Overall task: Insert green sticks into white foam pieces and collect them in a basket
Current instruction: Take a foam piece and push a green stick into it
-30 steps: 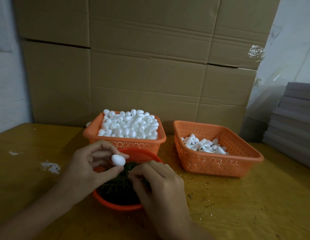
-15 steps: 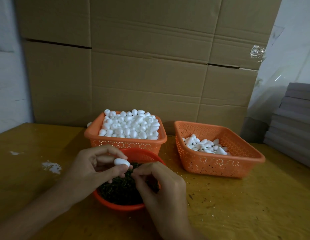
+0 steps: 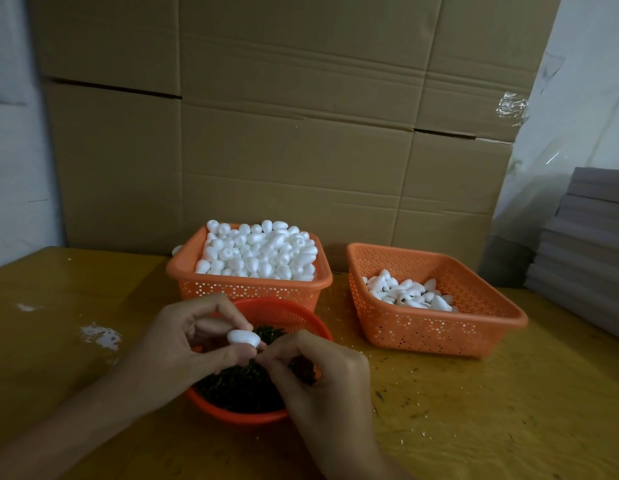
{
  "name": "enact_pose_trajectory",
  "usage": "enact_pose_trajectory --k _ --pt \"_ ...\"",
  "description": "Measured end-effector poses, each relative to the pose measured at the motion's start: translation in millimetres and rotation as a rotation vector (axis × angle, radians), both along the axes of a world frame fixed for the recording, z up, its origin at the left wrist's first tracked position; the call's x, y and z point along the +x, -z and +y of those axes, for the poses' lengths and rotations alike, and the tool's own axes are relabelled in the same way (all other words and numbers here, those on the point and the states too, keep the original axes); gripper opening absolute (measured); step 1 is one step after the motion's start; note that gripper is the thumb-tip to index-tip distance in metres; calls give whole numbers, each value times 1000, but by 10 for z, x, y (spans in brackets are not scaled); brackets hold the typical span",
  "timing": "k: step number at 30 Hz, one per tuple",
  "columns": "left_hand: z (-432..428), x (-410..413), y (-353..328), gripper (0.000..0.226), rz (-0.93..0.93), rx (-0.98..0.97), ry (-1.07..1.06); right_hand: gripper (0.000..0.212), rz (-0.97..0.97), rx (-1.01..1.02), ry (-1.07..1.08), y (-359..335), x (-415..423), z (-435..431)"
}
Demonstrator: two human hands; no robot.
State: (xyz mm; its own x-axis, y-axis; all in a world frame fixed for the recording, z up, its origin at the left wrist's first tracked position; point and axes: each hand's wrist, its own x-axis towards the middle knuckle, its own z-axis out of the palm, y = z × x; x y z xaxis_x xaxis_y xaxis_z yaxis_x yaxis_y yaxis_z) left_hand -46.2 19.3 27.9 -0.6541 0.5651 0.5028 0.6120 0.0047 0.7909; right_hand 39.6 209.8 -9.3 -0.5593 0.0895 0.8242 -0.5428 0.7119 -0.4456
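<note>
My left hand (image 3: 186, 341) pinches a white egg-shaped foam piece (image 3: 244, 337) between thumb and fingers, above a round orange bowl (image 3: 294, 315) of dark green sticks (image 3: 238, 386). My right hand (image 3: 318, 372) has its fingertips pinched together right at the foam piece's right end; a stick there is too small to make out. Behind the bowl an orange basket (image 3: 249, 289) is heaped with plain foam pieces (image 3: 259, 251). To the right, a second orange basket (image 3: 439, 330) holds a smaller pile of foam pieces (image 3: 405, 292).
Everything stands on a yellow wooden table (image 3: 491, 410) strewn with small crumbs. Flattened cardboard boxes (image 3: 283, 133) form a wall behind the baskets. A stack of grey boards (image 3: 588, 258) rises at the far right. A white smear (image 3: 100, 336) marks the table on the left.
My right hand lifted out of the stick bowl and its fingertips came up against the foam piece. My left hand tilted the piece to lie sideways.
</note>
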Motion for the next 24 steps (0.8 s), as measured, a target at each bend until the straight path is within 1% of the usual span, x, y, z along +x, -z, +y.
enact_pose_trajectory --k 7,11,12,15,17,20,24 --pt "11 15 0 19 -4 25 15 19 -41 -13 4 -8 2 11" --pt "32 47 38 42 -24 55 29 35 -74 -50 10 -32 15 20" --pt "36 52 48 44 -25 63 32 38 -87 -49 16 -40 21 21" --pt "34 44 48 32 20 59 14 42 -121 -40 18 -58 34 8" --pt "26 47 41 28 42 68 10 42 -136 -34 15 -68 43 -4" --pt "28 63 33 29 76 70 -16 42 -165 -33 13 -85 59 -4" --pt "44 68 35 31 175 66 -33 42 -223 -39 -7 -107 68 14"
